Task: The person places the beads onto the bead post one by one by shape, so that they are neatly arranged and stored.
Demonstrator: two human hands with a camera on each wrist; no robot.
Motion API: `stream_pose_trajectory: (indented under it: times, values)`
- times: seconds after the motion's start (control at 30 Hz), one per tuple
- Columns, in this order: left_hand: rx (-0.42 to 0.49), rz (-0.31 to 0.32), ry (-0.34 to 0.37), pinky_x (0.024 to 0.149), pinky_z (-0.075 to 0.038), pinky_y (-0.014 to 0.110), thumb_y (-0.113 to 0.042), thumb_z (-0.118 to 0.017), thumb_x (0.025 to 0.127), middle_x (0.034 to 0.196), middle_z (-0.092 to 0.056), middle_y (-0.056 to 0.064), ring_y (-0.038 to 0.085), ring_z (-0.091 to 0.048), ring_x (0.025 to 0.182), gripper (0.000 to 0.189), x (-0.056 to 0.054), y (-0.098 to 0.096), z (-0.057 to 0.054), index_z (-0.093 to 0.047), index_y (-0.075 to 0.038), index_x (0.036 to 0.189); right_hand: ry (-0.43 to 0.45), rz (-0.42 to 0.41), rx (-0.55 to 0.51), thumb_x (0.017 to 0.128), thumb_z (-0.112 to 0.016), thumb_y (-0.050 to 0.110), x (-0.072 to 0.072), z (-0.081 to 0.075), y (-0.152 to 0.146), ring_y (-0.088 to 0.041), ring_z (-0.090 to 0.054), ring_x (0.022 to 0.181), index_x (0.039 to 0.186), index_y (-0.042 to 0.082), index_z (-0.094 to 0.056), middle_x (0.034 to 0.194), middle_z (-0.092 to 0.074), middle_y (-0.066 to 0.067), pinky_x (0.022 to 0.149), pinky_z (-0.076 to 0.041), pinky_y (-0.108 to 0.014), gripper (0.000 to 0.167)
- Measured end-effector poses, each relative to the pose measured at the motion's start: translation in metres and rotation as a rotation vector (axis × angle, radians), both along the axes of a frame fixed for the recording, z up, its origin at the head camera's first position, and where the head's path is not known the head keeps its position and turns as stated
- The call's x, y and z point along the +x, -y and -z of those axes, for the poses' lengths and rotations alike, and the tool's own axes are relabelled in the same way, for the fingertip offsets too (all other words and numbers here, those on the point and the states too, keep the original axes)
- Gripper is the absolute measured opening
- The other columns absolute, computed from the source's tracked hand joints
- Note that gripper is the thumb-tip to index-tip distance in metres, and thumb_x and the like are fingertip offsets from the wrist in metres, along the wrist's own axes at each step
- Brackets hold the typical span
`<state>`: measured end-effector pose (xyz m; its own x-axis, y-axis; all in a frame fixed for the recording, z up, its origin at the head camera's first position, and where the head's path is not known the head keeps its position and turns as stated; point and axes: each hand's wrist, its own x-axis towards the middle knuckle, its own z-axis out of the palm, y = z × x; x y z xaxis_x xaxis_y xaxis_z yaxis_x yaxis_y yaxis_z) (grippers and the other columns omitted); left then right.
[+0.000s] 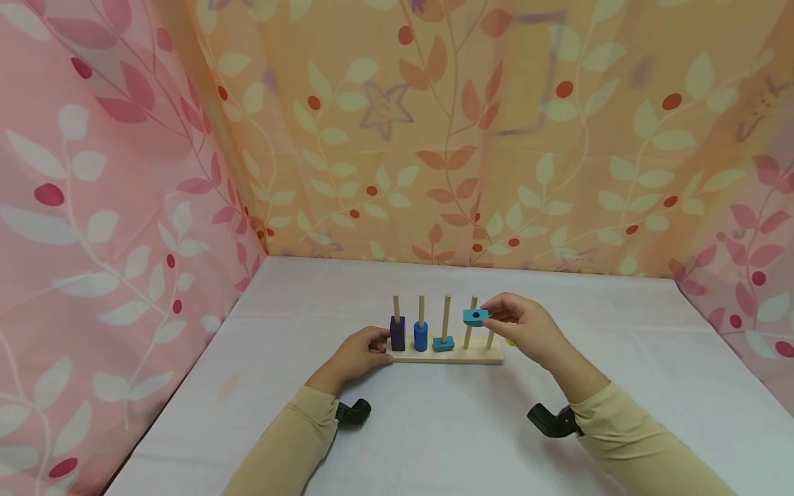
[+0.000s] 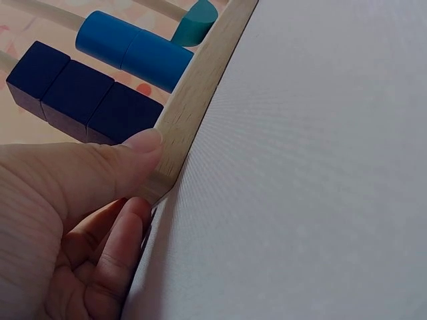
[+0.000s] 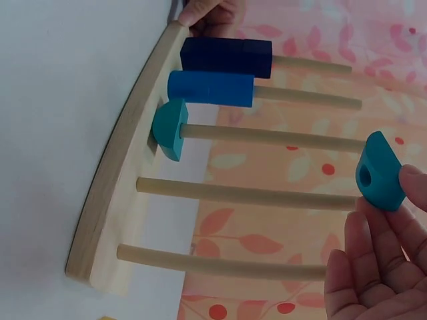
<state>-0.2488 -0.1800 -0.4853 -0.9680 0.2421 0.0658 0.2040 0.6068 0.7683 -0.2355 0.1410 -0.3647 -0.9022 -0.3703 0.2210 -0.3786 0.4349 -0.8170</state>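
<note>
A wooden peg board [image 1: 446,357] with a row of upright pegs stands on the table. My left hand [image 1: 358,355] pinches its left end; the thumb [image 2: 143,143] presses the wood near the dark blue blocks. My right hand [image 1: 524,331] holds a teal half-round block [image 3: 380,172] with a hole through it between thumb and fingers. This block is raised near the peg tops, overlapping the fourth peg [image 1: 468,336] in the head view. Dark blue square blocks [image 3: 227,57] are stacked on the first peg, blue cylinders [image 2: 133,50] on the second. Another teal half-round block [image 1: 443,344] sits low on the third.
A yellow piece [image 1: 511,342] lies on the table beyond the board's right end, partly hidden by my right hand. The white-covered table [image 1: 434,427] is bordered by patterned cloth [image 1: 372,172] at the back and sides. A dark wrist camera [image 1: 552,421] sticks out from each sleeve.
</note>
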Motion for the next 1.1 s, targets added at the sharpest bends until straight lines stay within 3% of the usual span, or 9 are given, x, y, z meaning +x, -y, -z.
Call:
stream_pose_trajectory:
  times: [0.47, 0.73, 0.87, 0.97, 1.1]
  values:
    - [-0.002, 0.016, -0.023, 0.074, -0.043, 0.028, -0.018, -0.075, 0.075, 0.098, -0.060, -0.001, 0.010, -0.053, 0.083, 0.048, -0.001, 0.002, 0.002, -0.058, -0.009, 0.119, 0.049, -0.009, -0.026, 0.084, -0.066, 0.020, -0.001, 0.001, 0.015, -0.022, -0.061, 0.086, 0.104, 0.008, -0.062, 0.098, -0.064, -0.006, 0.074, -0.049, -0.024, 0.024]
    - [0.005, 0.011, -0.011, 0.075, -0.043, 0.029, -0.018, -0.075, 0.076, 0.100, -0.060, -0.001, 0.011, -0.053, 0.084, 0.047, 0.000, 0.001, 0.000, -0.058, -0.010, 0.119, 0.033, 0.006, -0.103, 0.085, -0.065, 0.018, -0.005, -0.008, 0.026, -0.027, -0.062, 0.087, 0.106, 0.007, -0.061, 0.095, -0.062, -0.007, 0.075, -0.050, -0.024, 0.023]
    - [0.007, 0.011, 0.000, 0.076, -0.043, 0.030, -0.018, -0.074, 0.076, 0.101, -0.060, 0.000, 0.011, -0.053, 0.084, 0.048, 0.000, 0.001, -0.001, -0.058, -0.010, 0.120, 0.059, 0.032, -0.126, 0.086, -0.065, 0.018, -0.008, -0.013, 0.032, -0.033, -0.061, 0.085, 0.110, 0.007, -0.059, 0.093, -0.062, -0.010, 0.075, -0.051, -0.031, 0.027]
    - [0.010, 0.009, 0.005, 0.076, -0.043, 0.031, -0.017, -0.074, 0.076, 0.101, -0.060, 0.000, 0.012, -0.053, 0.085, 0.048, 0.001, 0.000, -0.001, -0.058, -0.010, 0.120, 0.077, 0.057, -0.126, 0.086, -0.064, 0.021, -0.010, -0.016, 0.035, -0.036, -0.061, 0.081, 0.111, 0.009, -0.059, 0.096, -0.061, -0.010, 0.068, -0.051, -0.034, 0.027]
    - [0.006, 0.005, 0.008, 0.076, -0.043, 0.030, -0.017, -0.074, 0.076, 0.101, -0.060, 0.000, 0.012, -0.053, 0.085, 0.048, 0.000, 0.000, -0.001, -0.058, -0.010, 0.120, 0.109, 0.095, -0.116, 0.087, -0.063, 0.022, -0.014, -0.018, 0.039, -0.036, -0.060, 0.072, 0.111, 0.012, -0.059, 0.103, -0.058, -0.008, 0.056, -0.047, -0.030, 0.026]
